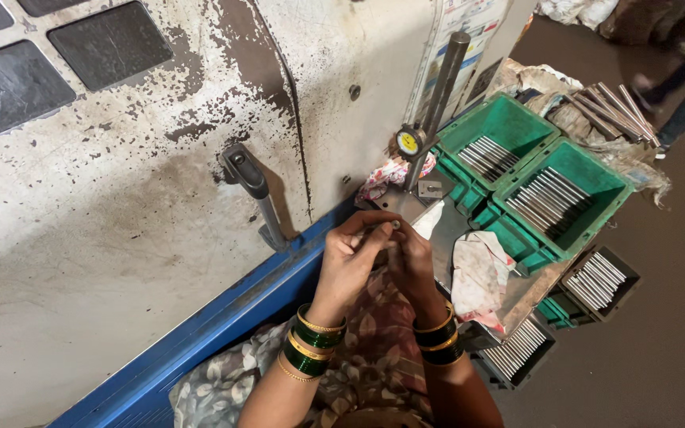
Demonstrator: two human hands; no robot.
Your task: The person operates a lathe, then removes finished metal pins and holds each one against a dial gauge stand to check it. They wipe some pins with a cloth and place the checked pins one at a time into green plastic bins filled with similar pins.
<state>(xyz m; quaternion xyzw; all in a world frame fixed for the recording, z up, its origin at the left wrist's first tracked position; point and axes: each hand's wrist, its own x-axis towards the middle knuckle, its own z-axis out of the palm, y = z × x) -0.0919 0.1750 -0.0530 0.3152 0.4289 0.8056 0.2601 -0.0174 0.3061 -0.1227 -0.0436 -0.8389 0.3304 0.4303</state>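
We see the left hand (348, 265) and right hand (411, 261) pinching a small pin (388, 227); a loose grip could drop it beside the gauge stand (430, 119).

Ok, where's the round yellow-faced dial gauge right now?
In the head view, the round yellow-faced dial gauge sits clamped on the dark upright steel post, above both hands and just left of the green plastic bins.

A big machine panel (120, 198), white with worn paint, fills the left; its blue edge (223, 317) runs below. The floor (675, 333) is dark brown.
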